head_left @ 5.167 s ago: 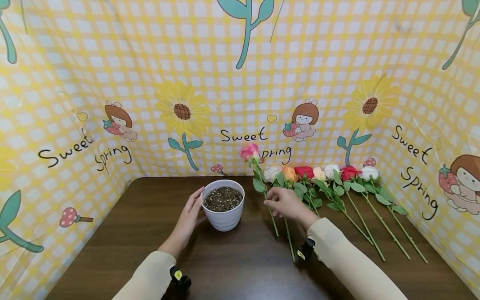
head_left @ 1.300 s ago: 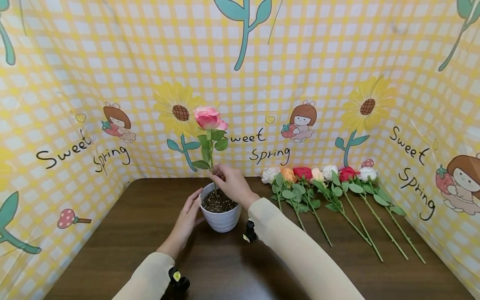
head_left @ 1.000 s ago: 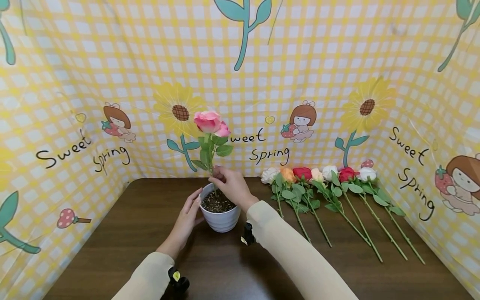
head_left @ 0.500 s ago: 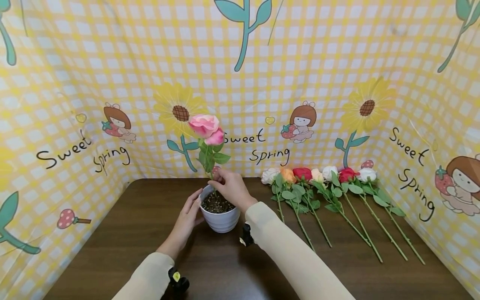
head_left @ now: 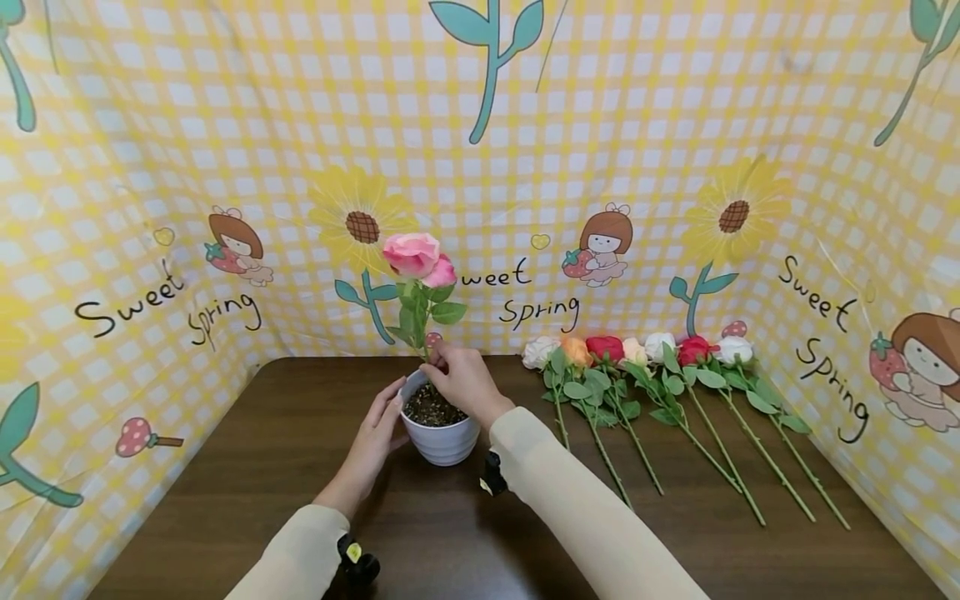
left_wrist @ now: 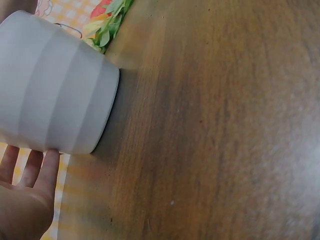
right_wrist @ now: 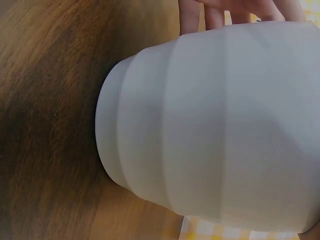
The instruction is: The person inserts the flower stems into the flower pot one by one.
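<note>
**Pink rose point(head_left: 412, 255) held above a white pot point(head_left: 444, 447) by two bare hands**

Nearest the viewer, two cream sleeves point(head_left: 592, 508) reach in from the lower edge, each with a small black device point(head_left: 358, 563) at the wrist. They lie over a dark brown, wood-grained table point(head_left: 202, 508).

The left hand point(head_left: 372, 432) rests against the left side of the pot, its fingers extended rather than clenched; in the left wrist view, three fingertips touch the outer wall. The pot stands upright on the table, its wall stepped in broad horizontal bands, and it contains dark, speckled soil point(head_left: 432, 407).

The right hand point(head_left: 467, 379) is above the right part of the pot's mouth and pinches the stem of the pink rose between thumb and fingers. The flower rises above the pot, leaning slightly to the left, with green leaves below the bloom. The lower stem is largely hidden by the hand, and it cannot be told whether its end is in the soil.

To the right of the pot and apart from it, a row of seven roses point(head_left: 604, 348) lies with blooms at the table's far edge and stems pointing toward the viewer. From left to right the blooms are white, orange, red, cream, white, red and white.

Farthest back hangs a yellow-and-white checked cloth point(head_left: 637, 108), printed with sunflowers, cartoon girls with strawberries, and the words "Sweet Spring".
</note>
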The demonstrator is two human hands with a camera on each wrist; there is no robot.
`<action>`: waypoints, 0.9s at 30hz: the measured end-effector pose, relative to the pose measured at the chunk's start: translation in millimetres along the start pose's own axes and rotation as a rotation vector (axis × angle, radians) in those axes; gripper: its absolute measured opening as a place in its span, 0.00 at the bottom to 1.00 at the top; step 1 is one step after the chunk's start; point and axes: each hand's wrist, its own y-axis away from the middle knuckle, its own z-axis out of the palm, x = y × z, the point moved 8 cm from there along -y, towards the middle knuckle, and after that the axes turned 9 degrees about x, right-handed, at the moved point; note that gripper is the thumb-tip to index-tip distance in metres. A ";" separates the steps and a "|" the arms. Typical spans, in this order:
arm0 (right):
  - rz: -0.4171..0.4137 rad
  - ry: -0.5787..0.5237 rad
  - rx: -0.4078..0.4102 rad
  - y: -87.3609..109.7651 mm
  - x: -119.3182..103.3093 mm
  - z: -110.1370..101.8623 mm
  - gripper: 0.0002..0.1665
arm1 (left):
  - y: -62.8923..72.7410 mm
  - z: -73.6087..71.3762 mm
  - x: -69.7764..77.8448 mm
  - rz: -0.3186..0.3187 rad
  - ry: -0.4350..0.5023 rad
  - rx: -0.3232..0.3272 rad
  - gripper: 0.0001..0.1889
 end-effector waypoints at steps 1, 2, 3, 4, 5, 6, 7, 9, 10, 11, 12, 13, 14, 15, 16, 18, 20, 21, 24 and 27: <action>-0.001 0.005 -0.002 0.3 0.3 0.4 0.09 | 0.1 -0.1 -0.2 0.001 -0.002 0.001 0.28; 0.001 0.010 -0.005 0.6 0.8 0.7 0.08 | 0.1 -0.1 -0.5 0.001 -0.004 0.003 0.28; 0.004 0.015 -0.009 1.0 1.6 1.4 0.08 | 0.1 -0.1 -1.0 0.000 -0.008 0.003 0.28; 0.012 0.019 -0.016 1.5 2.4 1.7 0.07 | 0.1 0.0 -1.4 -0.003 -0.011 0.002 0.28; 0.020 0.021 -0.020 1.9 3.2 2.0 0.06 | 0.1 0.2 -1.6 -0.005 -0.015 0.002 0.28; 0.029 0.026 -0.026 2.5 3.9 2.3 0.06 | 0.1 0.3 -1.8 -0.008 -0.018 0.002 0.28; 0.039 0.031 -0.034 3.0 4.6 2.9 0.05 | 0.2 0.3 -1.6 -0.008 -0.021 0.002 0.29; 0.051 0.036 -0.043 3.1 5.1 3.5 0.04 | 0.1 -0.3 -1.2 -0.008 -0.022 0.009 0.28; 0.060 0.037 -0.048 3.1 5.1 3.6 0.04 | 0.2 -0.8 -0.7 -0.006 -0.023 0.014 0.28; 0.064 0.042 -0.051 2.9 5.2 3.7 0.04 | 0.5 -1.2 0.0 -0.004 -0.025 0.017 0.28; 0.070 0.049 -0.054 2.8 5.4 3.6 0.05 | 0.7 -1.5 0.6 0.000 -0.025 0.018 0.28; 0.078 0.054 -0.058 2.7 5.8 3.5 0.05 | 0.9 -1.6 1.1 0.005 -0.026 0.017 0.28; 0.080 0.062 -0.059 2.4 5.9 3.2 0.06 | 0.8 -1.7 1.2 0.004 -0.024 0.018 0.28; 0.082 0.070 -0.060 2.3 6.1 3.0 0.07 | 0.6 -1.7 1.2 0.004 -0.021 0.020 0.28; 0.078 0.076 -0.059 1.8 5.6 2.7 0.07 | 0.2 -1.8 0.9 0.004 -0.021 0.021 0.28; 0.068 0.082 -0.056 0.9 4.5 2.3 0.09 | -0.6 -2.1 0.4 0.004 -0.014 0.020 0.28; 0.062 0.091 -0.055 0.4 3.8 2.5 0.11 | -1.0 -2.3 -0.2 -0.001 -0.011 0.021 0.28; 0.065 0.095 -0.057 0.4 3.7 2.6 0.11 | -1.2 -2.4 -0.5 -0.002 -0.010 0.019 0.28; 0.089 0.110 -0.065 0.6 5.0 3.3 0.14 | -0.7 -2.2 -0.3 -0.002 -0.008 0.011 0.28; 0.112 0.123 -0.068 0.1 6.1 3.2 0.15 | -0.6 -2.3 -0.1 -0.003 -0.003 0.008 0.28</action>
